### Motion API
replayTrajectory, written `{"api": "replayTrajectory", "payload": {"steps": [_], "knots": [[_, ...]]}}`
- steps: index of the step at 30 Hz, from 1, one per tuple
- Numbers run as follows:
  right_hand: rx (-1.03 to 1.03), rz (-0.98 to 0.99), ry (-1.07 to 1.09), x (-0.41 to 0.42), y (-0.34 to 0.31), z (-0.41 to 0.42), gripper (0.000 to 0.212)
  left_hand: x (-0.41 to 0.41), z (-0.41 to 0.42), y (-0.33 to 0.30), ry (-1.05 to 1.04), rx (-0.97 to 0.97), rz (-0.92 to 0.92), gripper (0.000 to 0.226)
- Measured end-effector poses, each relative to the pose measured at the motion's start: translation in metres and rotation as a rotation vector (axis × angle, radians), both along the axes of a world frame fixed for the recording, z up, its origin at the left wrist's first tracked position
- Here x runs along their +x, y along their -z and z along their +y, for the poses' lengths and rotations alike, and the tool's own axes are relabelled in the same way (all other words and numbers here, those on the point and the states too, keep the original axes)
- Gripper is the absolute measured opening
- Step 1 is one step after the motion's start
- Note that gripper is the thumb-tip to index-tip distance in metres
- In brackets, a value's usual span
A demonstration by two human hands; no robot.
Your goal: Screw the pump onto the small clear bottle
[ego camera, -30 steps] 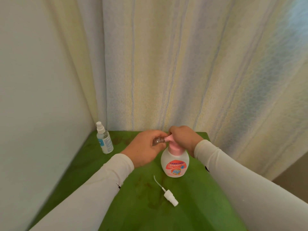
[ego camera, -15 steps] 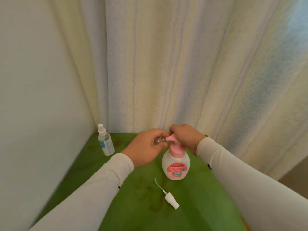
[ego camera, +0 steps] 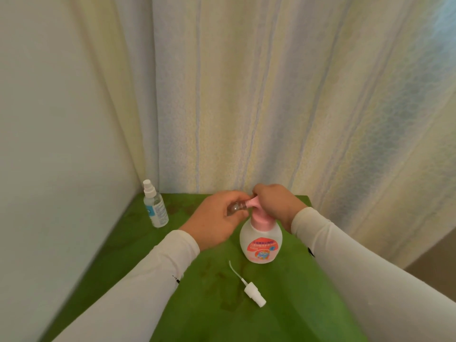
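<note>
I see a corner of a room: a plain pale wall [ego camera: 56,144] on the left meets a long, cream, faintly striped curtain [ego camera: 271,95] with daylight glowing through it, behind a green-topped table [ego camera: 283,304]; a strip of brownish floor [ego camera: 434,257] shows at far right

Open bench [ego camera: 308,304] lies along the near edge, broken only by the loose spray head [ego camera: 254,293]. The spray bottle [ego camera: 154,206] blocks the far left corner; the curtain [ego camera: 271,107] apparently closes the far edge.
</note>
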State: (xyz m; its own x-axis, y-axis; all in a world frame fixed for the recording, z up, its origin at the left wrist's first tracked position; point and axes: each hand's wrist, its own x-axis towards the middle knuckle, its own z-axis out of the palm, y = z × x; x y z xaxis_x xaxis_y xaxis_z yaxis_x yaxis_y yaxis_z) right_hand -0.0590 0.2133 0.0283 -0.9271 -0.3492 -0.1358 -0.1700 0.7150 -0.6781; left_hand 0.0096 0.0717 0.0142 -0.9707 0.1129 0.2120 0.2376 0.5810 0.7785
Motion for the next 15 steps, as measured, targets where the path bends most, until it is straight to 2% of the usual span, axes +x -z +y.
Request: {"api": "replayTrajectory", "payload": {"steps": [3,6,9,11,15], "knots": [[0.052,-0.006,-0.036,0.006,-0.001,-0.001,0.029,0.001,0.000,0.002,0.000,-0.062,-0.017,0.022],[0.041,-0.045,-0.057,0.005,-0.010,-0.001,0.028,0.000,0.000,-0.006,0.019,-0.023,-0.035,0.019],[-0.134,-0.121,0.012,-0.001,-0.008,-0.001,0.017,-0.001,-0.001,-0.006,0.024,-0.017,-0.020,0.019],[-0.259,-0.224,0.126,-0.002,-0.004,-0.001,0.023,0.000,-0.001,-0.002,0.022,-0.021,-0.003,0.018],[-0.252,-0.248,0.131,0.000,0.001,0.000,0.027,0.001,0.001,-0.001,0.024,-0.033,-0.021,0.021]]}}
